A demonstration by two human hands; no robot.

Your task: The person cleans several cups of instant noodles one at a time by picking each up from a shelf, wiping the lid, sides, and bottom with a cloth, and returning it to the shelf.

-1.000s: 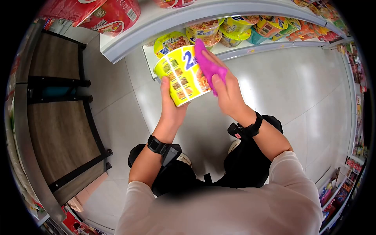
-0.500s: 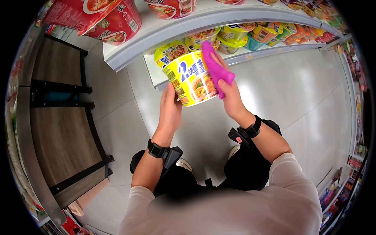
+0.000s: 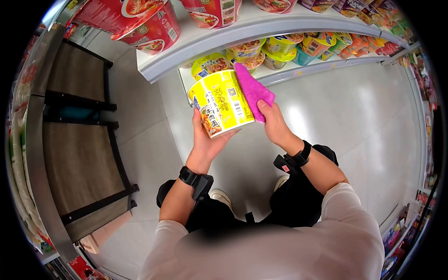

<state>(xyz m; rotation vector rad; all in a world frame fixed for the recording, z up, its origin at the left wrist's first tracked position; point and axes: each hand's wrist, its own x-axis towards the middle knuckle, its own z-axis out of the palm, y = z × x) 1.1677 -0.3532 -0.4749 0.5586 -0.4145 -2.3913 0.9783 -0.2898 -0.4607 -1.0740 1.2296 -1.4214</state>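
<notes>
A yellow instant noodle tub (image 3: 221, 102) is tilted in front of me, its barcode side facing up. My left hand (image 3: 208, 140) is wrapped round its lower left side and base. A magenta cloth (image 3: 254, 93) lies against the tub's right side, and my right hand (image 3: 276, 123) pinches it with the thumb on top. The fingers behind the cloth are partly hidden. Just beyond the tub, more yellow noodle tubs (image 3: 246, 51) stand on the lower shelf.
Large red noodle tubs (image 3: 156, 30) stand on the upper white shelf (image 3: 196, 39), whose edge juts out ahead. At the left is a rack with brown panels (image 3: 79, 168). Packed shelves (image 3: 420, 116) line the right side, above a grey tiled floor (image 3: 336, 102).
The tub has turned, so its barcode side now shows instead of the front picture. My left hand has shifted under it, and the cloth has moved slightly down.
</notes>
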